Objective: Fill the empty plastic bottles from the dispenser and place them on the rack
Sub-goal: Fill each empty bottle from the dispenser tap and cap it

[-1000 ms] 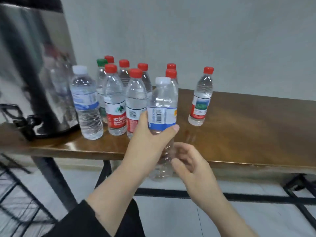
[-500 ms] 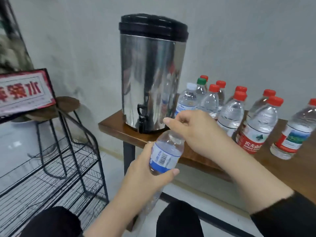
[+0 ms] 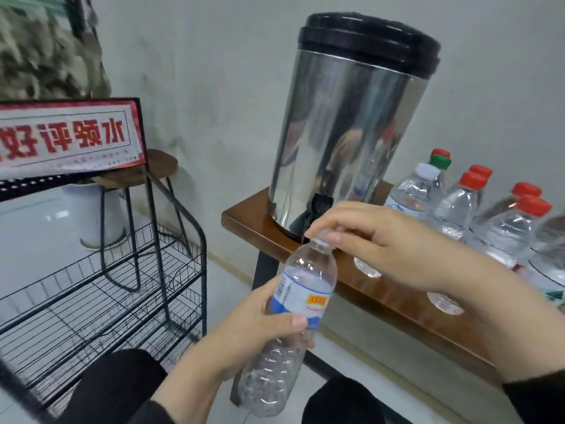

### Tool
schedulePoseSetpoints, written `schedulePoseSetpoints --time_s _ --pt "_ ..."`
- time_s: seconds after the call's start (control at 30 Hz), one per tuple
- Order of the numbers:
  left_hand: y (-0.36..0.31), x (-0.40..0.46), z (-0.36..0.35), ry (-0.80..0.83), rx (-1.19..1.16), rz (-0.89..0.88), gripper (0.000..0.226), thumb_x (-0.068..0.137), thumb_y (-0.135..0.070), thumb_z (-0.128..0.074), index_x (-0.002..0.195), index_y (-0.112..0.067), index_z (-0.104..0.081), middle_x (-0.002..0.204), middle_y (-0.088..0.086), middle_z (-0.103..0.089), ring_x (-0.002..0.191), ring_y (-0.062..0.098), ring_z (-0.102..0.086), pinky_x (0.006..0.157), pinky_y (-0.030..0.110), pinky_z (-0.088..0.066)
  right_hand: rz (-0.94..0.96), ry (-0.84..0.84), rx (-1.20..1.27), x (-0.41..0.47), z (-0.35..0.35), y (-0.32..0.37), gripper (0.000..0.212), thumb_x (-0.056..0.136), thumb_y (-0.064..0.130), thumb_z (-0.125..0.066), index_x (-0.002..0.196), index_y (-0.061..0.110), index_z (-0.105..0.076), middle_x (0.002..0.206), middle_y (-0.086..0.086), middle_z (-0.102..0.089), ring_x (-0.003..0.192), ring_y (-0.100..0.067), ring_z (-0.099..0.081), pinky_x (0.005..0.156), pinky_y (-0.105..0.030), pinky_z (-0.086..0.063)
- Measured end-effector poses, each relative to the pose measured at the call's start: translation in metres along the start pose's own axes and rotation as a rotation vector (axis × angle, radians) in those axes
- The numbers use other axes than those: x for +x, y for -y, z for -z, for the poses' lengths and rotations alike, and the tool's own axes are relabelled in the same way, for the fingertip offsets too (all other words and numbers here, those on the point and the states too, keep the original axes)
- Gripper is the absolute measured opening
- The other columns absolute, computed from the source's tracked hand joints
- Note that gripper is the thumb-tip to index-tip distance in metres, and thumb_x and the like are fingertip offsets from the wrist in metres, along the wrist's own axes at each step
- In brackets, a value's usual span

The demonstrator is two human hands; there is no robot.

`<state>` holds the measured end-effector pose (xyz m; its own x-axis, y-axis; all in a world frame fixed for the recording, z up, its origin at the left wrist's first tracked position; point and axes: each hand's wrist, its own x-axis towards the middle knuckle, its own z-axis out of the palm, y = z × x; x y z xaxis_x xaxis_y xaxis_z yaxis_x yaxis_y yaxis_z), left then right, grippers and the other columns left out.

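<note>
My left hand [image 3: 244, 335] grips an empty clear plastic bottle [image 3: 293, 304] with a blue and white label, tilted, below the table's edge. My right hand [image 3: 376, 240] pinches the cap at the bottle's top with its fingertips. Just behind stands the steel dispenser [image 3: 345, 133] with a black lid, its black tap [image 3: 312, 215] right above the bottle's neck. The black wire rack [image 3: 122, 289] stands at the left, and its visible shelves carry no bottles.
Several bottles with red, green and white caps [image 3: 464, 203] stand on the wooden table [image 3: 250, 221] to the right of the dispenser. A red and white sign [image 3: 67, 139] tops the rack. A stool and a white pot [image 3: 91, 215] stand behind it.
The view swung left from the bottle group to the dispenser and rack. The bottle came down off the table toward the tap, and my right hand moved from its side to its cap.
</note>
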<state>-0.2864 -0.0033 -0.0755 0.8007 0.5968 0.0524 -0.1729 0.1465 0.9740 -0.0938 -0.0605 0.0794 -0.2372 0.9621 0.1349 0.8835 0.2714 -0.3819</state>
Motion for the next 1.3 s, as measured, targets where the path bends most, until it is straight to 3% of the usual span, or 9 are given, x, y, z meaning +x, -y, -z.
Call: schedulePoseSetpoints --time_s 0.17,0.27,0.43,0.6,0.7,1.0,1.1,1.2,1.3 --pt "0.016 0.005 0.007 -0.008 -0.027 0.033 0.071 0.067 -0.034 -0.080 0.131 -0.014 -0.058 0.109 0.002 -0.076 0.102 0.019 -0.072 0.088 0.033 -0.057 0.016 -0.140 0.030 0.008 -0.015 -0.007 0.023 0.103 0.029 -0.047 0.112 0.042 -0.064 0.110 0.025 -0.057 0.102 -0.001 -0.058 0.085 -0.012 -0.040" --pt "0.025 0.005 0.010 -0.017 -0.046 0.061 0.066 0.067 -0.032 -0.081 0.128 -0.019 -0.059 0.109 -0.003 -0.077 0.104 0.015 -0.072 0.088 0.029 -0.056 -0.001 -0.282 0.117 0.013 -0.017 -0.010 0.027 0.105 0.028 -0.040 0.101 0.042 -0.063 0.089 0.027 -0.057 0.079 -0.002 -0.057 0.070 -0.011 -0.038" --pt "0.044 0.013 0.022 -0.135 0.060 0.115 0.052 0.077 -0.026 -0.080 0.125 -0.034 -0.061 0.116 -0.006 -0.075 0.112 0.015 -0.070 0.093 0.026 -0.056 -0.215 -0.656 0.080 0.026 -0.013 -0.023 0.041 0.106 0.040 -0.047 0.070 0.021 -0.056 0.055 0.009 -0.052 0.052 -0.005 -0.048 0.052 -0.020 -0.033" --pt "0.056 0.035 0.032 -0.268 0.261 0.128 0.052 0.083 -0.024 -0.084 0.125 -0.039 -0.057 0.113 -0.015 -0.073 0.105 0.003 -0.069 0.086 0.017 -0.055 -0.411 -0.326 -0.015 0.045 -0.011 -0.029 0.028 0.098 0.055 -0.054 0.106 0.033 -0.069 0.083 0.014 -0.063 0.077 -0.001 -0.058 0.064 -0.025 -0.040" --pt "0.059 0.050 0.034 -0.309 0.287 0.107 0.055 0.081 -0.027 -0.086 0.125 -0.039 -0.055 0.112 -0.014 -0.072 0.103 0.003 -0.069 0.086 0.019 -0.057 -0.386 -0.162 -0.095 0.055 -0.011 -0.026 0.030 0.093 0.056 -0.064 0.103 0.028 -0.068 0.081 0.006 -0.064 0.061 -0.004 -0.052 0.055 -0.027 -0.035" --pt "0.061 0.070 0.036 -0.284 0.387 0.070 0.056 0.080 -0.028 -0.086 0.125 -0.039 -0.054 0.112 -0.014 -0.071 0.105 0.005 -0.068 0.090 0.024 -0.059 -0.339 -0.160 -0.247 0.067 -0.011 -0.034 0.024 0.100 0.043 -0.060 0.091 0.023 -0.069 0.072 0.006 -0.061 0.066 -0.008 -0.054 0.053 -0.029 -0.033" --pt "0.061 0.070 0.033 -0.281 0.351 0.048 0.054 0.081 -0.028 -0.086 0.124 -0.041 -0.055 0.111 -0.015 -0.071 0.104 0.003 -0.068 0.089 0.024 -0.058 -0.314 -0.242 -0.305 0.063 -0.021 -0.037 0.026 0.100 0.046 -0.057 0.089 0.024 -0.068 0.073 0.007 -0.061 0.072 -0.012 -0.056 0.060 -0.034 -0.043" --pt "0.061 0.070 0.032 -0.274 0.322 0.049 0.053 0.081 -0.028 -0.086 0.123 -0.043 -0.056 0.111 -0.016 -0.071 0.104 0.003 -0.068 0.090 0.026 -0.058 -0.169 -0.371 -0.439 0.058 -0.038 -0.043 0.025 0.101 0.044 -0.054 0.094 0.024 -0.069 0.080 0.005 -0.063 0.079 -0.023 -0.060 0.068 -0.042 -0.051" --pt "0.061 0.070 0.032 -0.274 0.309 0.049 0.053 0.081 -0.027 -0.085 0.122 -0.043 -0.055 0.109 -0.017 -0.071 0.102 0.002 -0.068 0.088 0.024 -0.057 -0.027 -0.452 -0.552 0.048 -0.054 -0.049 0.022 0.102 0.035 -0.052 0.104 0.023 -0.071 0.082 0.002 -0.061 0.075 -0.027 -0.063 0.060 -0.041 -0.053"
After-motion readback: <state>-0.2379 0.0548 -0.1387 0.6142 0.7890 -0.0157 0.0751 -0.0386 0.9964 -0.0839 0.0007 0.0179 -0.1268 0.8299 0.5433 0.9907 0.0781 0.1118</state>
